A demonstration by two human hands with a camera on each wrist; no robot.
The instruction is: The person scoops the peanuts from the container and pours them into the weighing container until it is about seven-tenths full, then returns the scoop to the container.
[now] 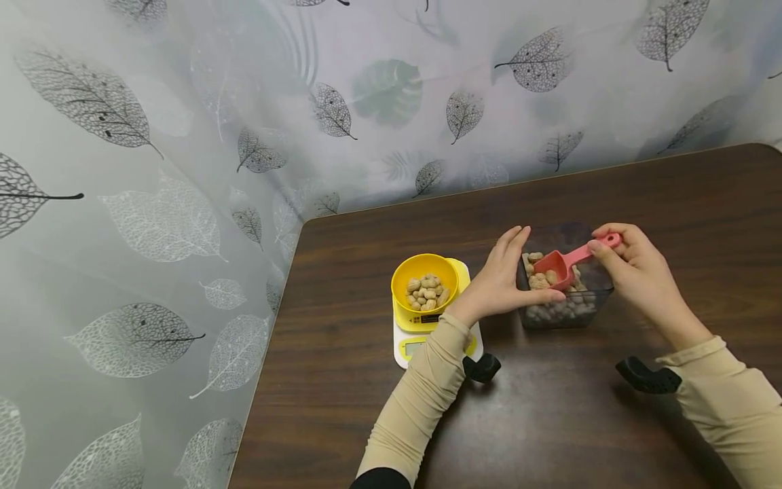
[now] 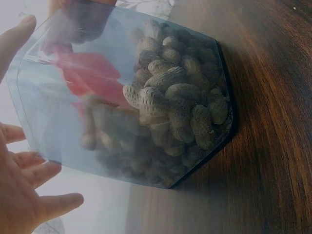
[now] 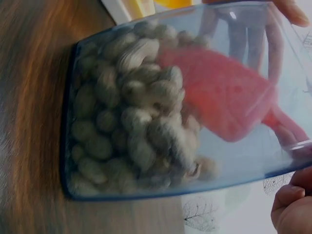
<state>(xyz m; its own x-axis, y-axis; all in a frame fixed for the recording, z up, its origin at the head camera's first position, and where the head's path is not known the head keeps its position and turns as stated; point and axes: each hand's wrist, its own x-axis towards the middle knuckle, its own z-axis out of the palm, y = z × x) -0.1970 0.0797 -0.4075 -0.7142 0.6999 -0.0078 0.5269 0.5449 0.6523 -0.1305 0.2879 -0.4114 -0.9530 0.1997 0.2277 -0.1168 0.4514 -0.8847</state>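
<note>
A clear plastic container holds many peanuts in their shells. My right hand grips the handle of a pink scoop at the container's right side. The scoop's bowl is down inside, among the peanuts, with a few in it. My left hand rests against the container's left side, fingers spread and mostly straight, its thumb along the near rim. In the left wrist view, the left fingers touch the clear wall.
Left of the container, a yellow bowl with peanuts sits on a white and yellow kitchen scale; the left forearm partly covers the scale. A dark wooden table meets a leaf-patterned curtain at the back and left.
</note>
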